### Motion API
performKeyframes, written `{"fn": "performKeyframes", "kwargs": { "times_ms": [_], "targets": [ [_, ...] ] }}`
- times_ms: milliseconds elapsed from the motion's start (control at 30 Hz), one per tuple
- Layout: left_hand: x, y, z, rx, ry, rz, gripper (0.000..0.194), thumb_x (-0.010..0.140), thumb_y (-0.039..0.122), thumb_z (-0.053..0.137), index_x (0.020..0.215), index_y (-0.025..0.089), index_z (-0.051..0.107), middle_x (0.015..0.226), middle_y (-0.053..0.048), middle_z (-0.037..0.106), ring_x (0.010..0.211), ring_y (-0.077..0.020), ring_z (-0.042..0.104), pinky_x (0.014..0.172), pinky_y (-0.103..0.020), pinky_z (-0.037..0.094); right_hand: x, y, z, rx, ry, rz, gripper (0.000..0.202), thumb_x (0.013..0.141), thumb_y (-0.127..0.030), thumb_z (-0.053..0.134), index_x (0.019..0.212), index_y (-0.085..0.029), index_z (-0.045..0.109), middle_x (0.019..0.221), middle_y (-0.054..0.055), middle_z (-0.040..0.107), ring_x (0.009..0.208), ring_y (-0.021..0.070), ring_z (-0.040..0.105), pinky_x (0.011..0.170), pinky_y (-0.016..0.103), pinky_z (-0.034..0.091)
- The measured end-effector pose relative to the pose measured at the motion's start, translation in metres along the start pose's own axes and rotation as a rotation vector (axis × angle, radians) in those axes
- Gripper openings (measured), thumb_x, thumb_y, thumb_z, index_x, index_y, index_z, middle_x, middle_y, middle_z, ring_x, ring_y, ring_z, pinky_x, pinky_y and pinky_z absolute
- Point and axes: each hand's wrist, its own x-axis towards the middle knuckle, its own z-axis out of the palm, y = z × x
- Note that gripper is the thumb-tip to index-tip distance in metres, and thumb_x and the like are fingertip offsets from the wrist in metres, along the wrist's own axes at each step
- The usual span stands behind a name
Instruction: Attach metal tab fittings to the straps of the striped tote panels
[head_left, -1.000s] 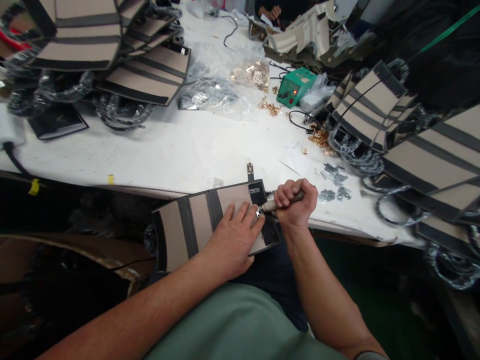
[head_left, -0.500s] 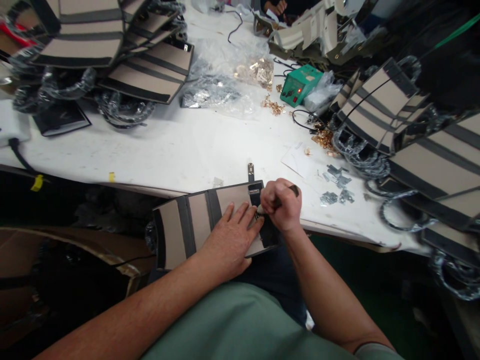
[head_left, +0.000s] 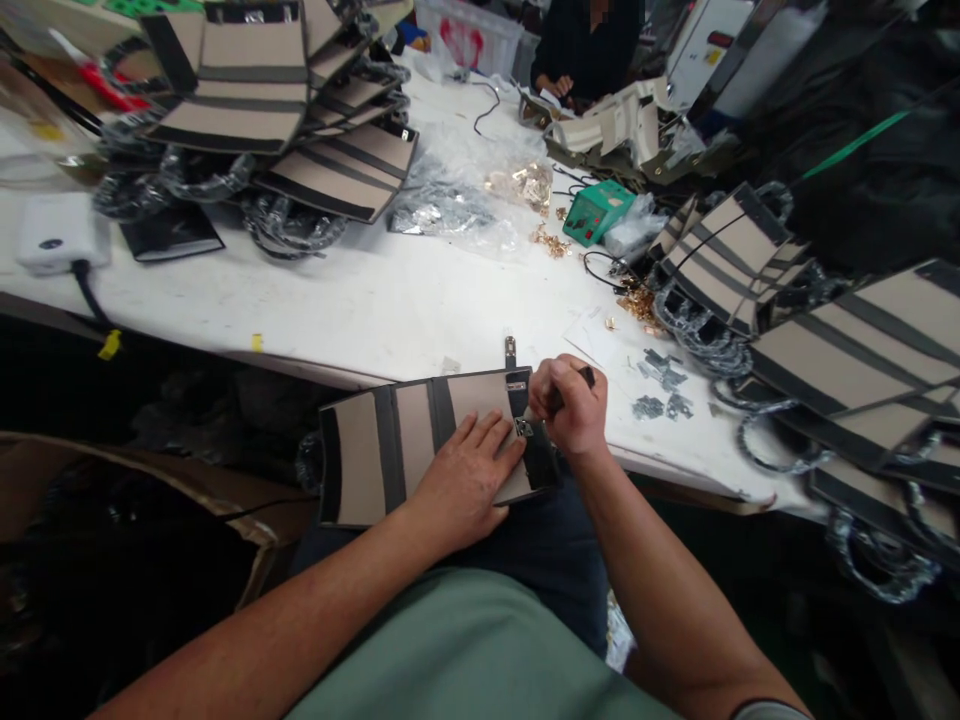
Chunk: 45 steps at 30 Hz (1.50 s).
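Note:
A beige panel with dark stripes (head_left: 416, 430) lies across my lap and the table's front edge. My left hand (head_left: 469, 475) rests flat on its right part, fingers spread. My right hand (head_left: 571, 405) is closed around a dark-handled tool (head_left: 586, 376), whose tip points at a small metal plate (head_left: 523, 427) on the panel's black end strip. The tip itself is hard to make out. A dark tab with a metal fitting (head_left: 511, 350) sticks out from the panel's far edge onto the table.
Stacked striped panels with wrapped handles stand at the left (head_left: 247, 110) and right (head_left: 847, 340). A green box (head_left: 598, 212), gold parts (head_left: 637, 303) and grey metal plates (head_left: 660, 385) lie on the white table (head_left: 360, 310). A person (head_left: 589, 50) sits across it.
The view has shifted, showing more of the table's far side. My right hand has drawn slightly right, so the small metal plate shows more. My left hand stays flat on the panel.

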Motion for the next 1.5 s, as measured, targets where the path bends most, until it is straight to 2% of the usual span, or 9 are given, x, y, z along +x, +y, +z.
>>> {"fn": "performKeyframes", "kwargs": {
  "times_ms": [200, 333, 533, 633, 767, 833, 1000, 1233, 1500],
  "targets": [
    [0.002, -0.001, 0.001, -0.021, 0.033, 0.000, 0.077, 0.074, 0.032, 0.073, 0.146, 0.016, 0.048, 0.157, -0.017, 0.041, 0.150, -0.0338, 0.031, 0.127, -0.051, 0.018, -0.005, -0.015, 0.021, -0.442, -0.274, -0.142, 0.037, 0.089, -0.033, 0.059, 0.057, -0.021, 0.048, 0.053, -0.004, 0.046, 0.050, 0.0108, 0.040, 0.052, 0.027, 0.033],
    [0.002, -0.002, 0.001, -0.060, 0.050, 0.004, 0.075, 0.075, 0.029, 0.070, 0.145, 0.016, 0.049, 0.155, -0.016, 0.044, 0.149, -0.0329, 0.032, 0.127, -0.050, 0.020, -0.005, -0.014, 0.023, -0.556, -0.379, -0.225, 0.031, 0.086, -0.027, 0.058, 0.057, -0.021, 0.048, 0.054, -0.004, 0.047, 0.050, 0.0102, 0.039, 0.053, 0.027, 0.033],
    [0.000, -0.003, -0.003, -0.036, 0.003, -0.006, 0.081, 0.074, 0.037, 0.075, 0.148, 0.019, 0.046, 0.154, -0.015, 0.047, 0.148, -0.0323, 0.034, 0.127, -0.049, 0.018, -0.005, 0.003, 0.003, -0.320, -0.196, -0.060, 0.041, 0.093, -0.036, 0.058, 0.057, -0.021, 0.048, 0.052, -0.003, 0.047, 0.047, 0.0113, 0.040, 0.049, 0.027, 0.033],
    [-0.001, -0.004, -0.002, -0.010, -0.010, 0.001, 0.080, 0.076, 0.040, 0.075, 0.147, 0.019, 0.047, 0.154, -0.015, 0.047, 0.149, -0.0330, 0.033, 0.126, -0.049, 0.018, -0.002, -0.009, 0.001, -0.097, -0.105, -0.016, 0.040, 0.093, -0.037, 0.061, 0.058, -0.022, 0.049, 0.049, -0.004, 0.045, 0.041, 0.0106, 0.038, 0.041, 0.026, 0.028],
    [-0.001, -0.006, -0.001, -0.014, -0.025, 0.027, 0.078, 0.078, 0.043, 0.074, 0.147, 0.019, 0.048, 0.158, -0.016, 0.042, 0.151, -0.0335, 0.030, 0.126, -0.050, 0.018, -0.001, -0.032, 0.008, 0.101, -0.074, -0.125, 0.036, 0.089, -0.037, 0.065, 0.059, -0.022, 0.051, 0.050, -0.004, 0.045, 0.039, 0.0104, 0.039, 0.039, 0.025, 0.028],
    [0.000, -0.005, -0.002, -0.013, -0.023, 0.026, 0.077, 0.078, 0.042, 0.074, 0.147, 0.019, 0.048, 0.157, -0.016, 0.043, 0.151, -0.0336, 0.030, 0.126, -0.050, 0.018, -0.004, -0.029, 0.011, 0.067, -0.063, -0.140, 0.037, 0.089, -0.039, 0.065, 0.058, -0.022, 0.052, 0.050, -0.004, 0.046, 0.040, 0.0106, 0.040, 0.040, 0.026, 0.030],
    [0.001, -0.003, -0.004, -0.005, -0.021, 0.000, 0.079, 0.075, 0.038, 0.075, 0.147, 0.020, 0.049, 0.152, -0.015, 0.048, 0.148, -0.0325, 0.035, 0.127, -0.048, 0.019, -0.007, 0.000, 0.007, -0.143, -0.062, -0.018, 0.040, 0.090, -0.041, 0.064, 0.058, -0.021, 0.051, 0.049, -0.004, 0.047, 0.043, 0.0105, 0.041, 0.044, 0.026, 0.032],
    [0.001, -0.003, -0.004, 0.007, -0.021, 0.012, 0.077, 0.076, 0.041, 0.076, 0.145, 0.019, 0.051, 0.154, -0.017, 0.047, 0.149, -0.0338, 0.034, 0.126, -0.050, 0.019, -0.002, 0.003, 0.001, 0.055, 0.048, -0.016, 0.039, 0.089, -0.040, 0.063, 0.059, -0.023, 0.046, 0.047, -0.007, 0.042, 0.038, 0.0092, 0.036, 0.038, 0.024, 0.026],
    [0.000, -0.004, -0.002, 0.006, -0.001, 0.022, 0.076, 0.076, 0.040, 0.077, 0.145, 0.018, 0.052, 0.156, -0.017, 0.045, 0.148, -0.0344, 0.035, 0.126, -0.051, 0.021, -0.016, -0.002, -0.015, 0.237, 0.166, -0.025, 0.037, 0.086, -0.037, 0.062, 0.060, -0.022, 0.042, 0.049, -0.009, 0.036, 0.036, 0.0067, 0.033, 0.037, 0.021, 0.026]
  ]
}}
